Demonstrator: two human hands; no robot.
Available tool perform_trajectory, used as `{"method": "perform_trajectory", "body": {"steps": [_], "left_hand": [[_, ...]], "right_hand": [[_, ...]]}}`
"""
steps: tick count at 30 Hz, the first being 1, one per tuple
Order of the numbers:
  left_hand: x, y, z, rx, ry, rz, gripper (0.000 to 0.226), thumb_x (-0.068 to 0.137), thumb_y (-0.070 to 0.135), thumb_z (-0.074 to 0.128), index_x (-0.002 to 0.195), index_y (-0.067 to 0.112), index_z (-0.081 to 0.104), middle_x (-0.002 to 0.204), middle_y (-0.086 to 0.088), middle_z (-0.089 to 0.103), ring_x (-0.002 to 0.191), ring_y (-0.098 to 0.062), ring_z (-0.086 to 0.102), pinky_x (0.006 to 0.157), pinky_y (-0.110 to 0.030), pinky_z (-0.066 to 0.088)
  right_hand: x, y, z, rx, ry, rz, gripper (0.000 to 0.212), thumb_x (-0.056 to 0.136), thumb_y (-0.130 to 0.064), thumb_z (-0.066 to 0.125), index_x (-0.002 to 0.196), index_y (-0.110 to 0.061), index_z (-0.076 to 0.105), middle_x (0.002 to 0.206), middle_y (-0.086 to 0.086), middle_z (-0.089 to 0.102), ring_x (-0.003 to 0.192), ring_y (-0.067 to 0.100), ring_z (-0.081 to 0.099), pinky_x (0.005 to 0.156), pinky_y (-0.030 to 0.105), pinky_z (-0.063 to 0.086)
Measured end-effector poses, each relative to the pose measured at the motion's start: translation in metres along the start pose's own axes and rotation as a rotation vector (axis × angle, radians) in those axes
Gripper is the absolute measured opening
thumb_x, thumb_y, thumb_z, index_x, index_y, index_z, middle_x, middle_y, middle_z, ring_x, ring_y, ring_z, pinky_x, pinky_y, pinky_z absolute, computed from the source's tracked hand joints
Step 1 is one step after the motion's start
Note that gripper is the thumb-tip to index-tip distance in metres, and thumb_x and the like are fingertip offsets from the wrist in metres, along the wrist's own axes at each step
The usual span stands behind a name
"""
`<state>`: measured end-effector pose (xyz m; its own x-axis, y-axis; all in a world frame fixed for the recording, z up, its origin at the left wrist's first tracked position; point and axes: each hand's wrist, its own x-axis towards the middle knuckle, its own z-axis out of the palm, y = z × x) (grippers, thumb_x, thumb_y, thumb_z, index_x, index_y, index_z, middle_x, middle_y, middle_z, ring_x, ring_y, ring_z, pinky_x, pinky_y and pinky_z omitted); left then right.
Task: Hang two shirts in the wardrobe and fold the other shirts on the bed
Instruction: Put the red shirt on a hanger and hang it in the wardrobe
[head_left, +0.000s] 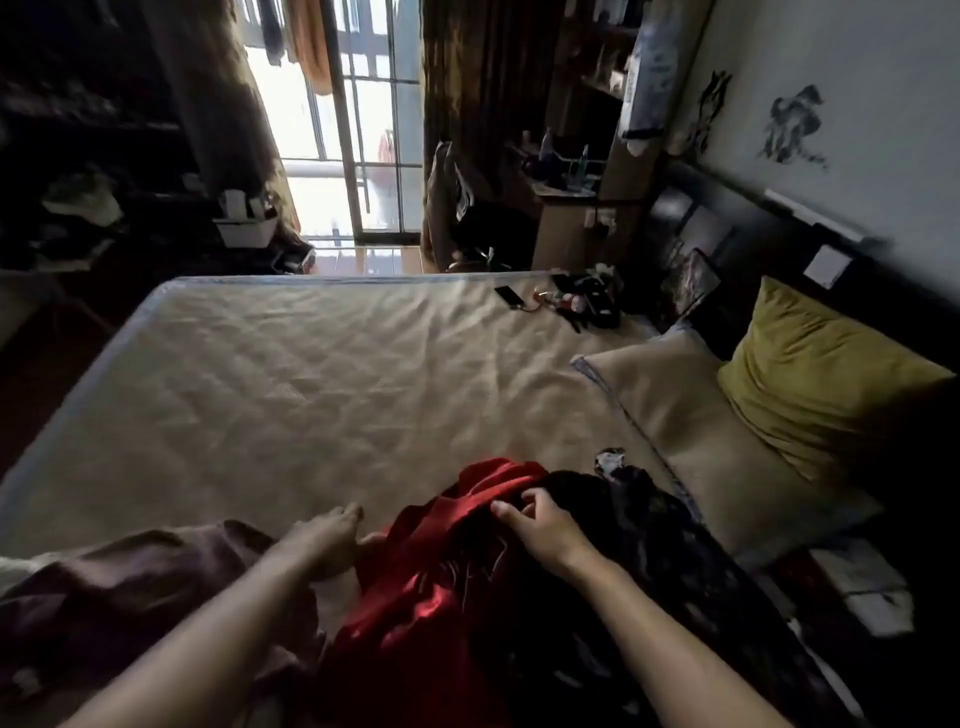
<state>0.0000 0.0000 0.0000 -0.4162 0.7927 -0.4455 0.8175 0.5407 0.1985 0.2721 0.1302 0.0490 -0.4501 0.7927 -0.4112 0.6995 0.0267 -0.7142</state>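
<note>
- The right hand (540, 525) had its fingers curled into the cloth where the red shirt (431, 577) met the dark shirt (644, 551); it gripped the fabric there, but which of the two I cannot tell.
- The left hand (324, 535) was relaxed, fingers almost straight, resting on the bed (311, 374) just beside the red shirt and holding nothing.
- A brown shirt (130, 587) lay crumpled at the near left edge, partly under the left forearm.
- The red and dark shirts lay in one heap at the near side of the bed, touching each other.
- To the right were a beige pillow (691, 431) and, behind it, a yellow pillow (821, 384) leaning on the headboard (727, 223).
- At the far right corner of the bed lay a phone (508, 296) and some small dark items, too small to name.
- Beyond the bed stood a white basket (247, 228) with things in it, unclear which, and a bright window (358, 156).
</note>
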Motion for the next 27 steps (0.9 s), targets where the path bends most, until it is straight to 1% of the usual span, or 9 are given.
{"method": "perform_trajectory", "body": {"steps": [1, 5, 10, 14, 18, 21, 23, 25, 27], "left_hand": [[0.012, 0.0, 0.012, 0.022, -0.001, 0.031, 0.067, 0.093, 0.07, 0.04, 0.138, 0.02, 0.042, 0.145, -0.004, 0.051, 0.131, -0.025, 0.052, 0.102, -0.043, 0.042], [0.065, -0.006, 0.079, -0.039, -0.163, 0.089, 0.063, 0.093, 0.066, 0.042, 0.135, 0.02, 0.046, 0.139, -0.005, 0.057, 0.127, -0.027, 0.055, 0.101, -0.044, 0.046], [0.149, -0.009, 0.131, -0.207, -0.224, 0.062, 0.049, 0.089, 0.065, 0.049, 0.109, 0.021, 0.056, 0.109, 0.001, 0.066, 0.099, -0.02, 0.064, 0.089, -0.043, 0.054], [0.207, -0.004, 0.178, -0.414, -0.183, 0.041, 0.065, 0.074, 0.077, 0.056, 0.105, 0.02, 0.056, 0.102, 0.001, 0.065, 0.093, -0.021, 0.067, 0.084, -0.044, 0.056], [0.196, 0.017, 0.167, -0.472, -0.187, 0.055, 0.031, 0.09, 0.049, 0.067, 0.085, 0.021, 0.054, 0.084, 0.003, 0.064, 0.074, -0.012, 0.061, 0.062, -0.028, 0.044], [0.191, 0.022, 0.15, -0.457, -0.198, 0.113, 0.033, 0.095, 0.036, 0.066, 0.068, 0.021, 0.054, 0.061, 0.01, 0.058, 0.055, -0.006, 0.052, 0.048, -0.022, 0.036], [0.186, 0.029, 0.131, -0.53, -0.217, 0.145, 0.037, 0.093, 0.031, 0.07, 0.061, 0.019, 0.054, 0.048, 0.011, 0.053, 0.047, -0.004, 0.046, 0.045, -0.02, 0.033], [0.166, 0.049, 0.102, -0.758, -0.26, 0.196, 0.033, 0.091, 0.03, 0.072, 0.065, 0.014, 0.059, 0.052, 0.008, 0.054, 0.05, -0.009, 0.046, 0.049, -0.022, 0.035], [0.138, 0.081, 0.07, -1.06, -0.335, 0.248, 0.025, 0.09, 0.028, 0.072, 0.079, 0.007, 0.063, 0.064, -0.007, 0.053, 0.053, -0.012, 0.047, 0.049, -0.021, 0.038]], "right_hand": [[0.009, 0.005, 0.012, -0.005, -0.01, 0.036, 0.076, 0.087, -0.064, 0.058, 0.143, -0.014, 0.043, 0.134, 0.006, 0.057, 0.124, 0.02, 0.055, 0.1, 0.029, 0.044], [0.03, 0.045, 0.054, -0.039, -0.059, 0.181, 0.071, 0.088, -0.063, 0.057, 0.142, -0.018, 0.043, 0.127, 0.0, 0.058, 0.116, 0.015, 0.057, 0.1, 0.03, 0.047], [0.049, 0.068, 0.088, 0.007, -0.048, 0.287, 0.073, 0.088, -0.065, 0.055, 0.144, -0.023, 0.039, 0.133, -0.003, 0.054, 0.117, 0.012, 0.056, 0.098, 0.027, 0.047], [0.061, 0.08, 0.101, 0.035, 0.012, 0.337, 0.074, 0.087, -0.067, 0.053, 0.146, -0.024, 0.037, 0.133, -0.004, 0.054, 0.117, 0.011, 0.056, 0.1, 0.031, 0.048], [0.061, 0.081, 0.101, 0.032, 0.037, 0.36, 0.073, 0.089, -0.066, 0.051, 0.147, -0.025, 0.034, 0.14, -0.003, 0.05, 0.122, 0.013, 0.054, 0.101, 0.031, 0.046], [0.058, 0.079, 0.102, 0.025, 0.027, 0.378, 0.071, 0.09, -0.065, 0.052, 0.145, -0.023, 0.036, 0.138, -0.002, 0.052, 0.121, 0.014, 0.055, 0.1, 0.03, 0.047], [0.055, 0.077, 0.104, 0.055, 0.043, 0.38, 0.067, 0.089, -0.064, 0.053, 0.141, -0.023, 0.041, 0.131, -0.003, 0.055, 0.116, 0.012, 0.057, 0.098, 0.03, 0.048], [0.05, 0.069, 0.106, 0.145, 0.088, 0.368, 0.062, 0.088, -0.063, 0.058, 0.134, -0.022, 0.05, 0.12, -0.006, 0.06, 0.108, 0.009, 0.059, 0.094, 0.026, 0.049], [0.042, 0.055, 0.103, 0.304, 0.129, 0.331, 0.064, 0.078, -0.067, 0.065, 0.124, -0.022, 0.06, 0.114, -0.006, 0.068, 0.104, 0.009, 0.064, 0.096, 0.032, 0.052]]}}
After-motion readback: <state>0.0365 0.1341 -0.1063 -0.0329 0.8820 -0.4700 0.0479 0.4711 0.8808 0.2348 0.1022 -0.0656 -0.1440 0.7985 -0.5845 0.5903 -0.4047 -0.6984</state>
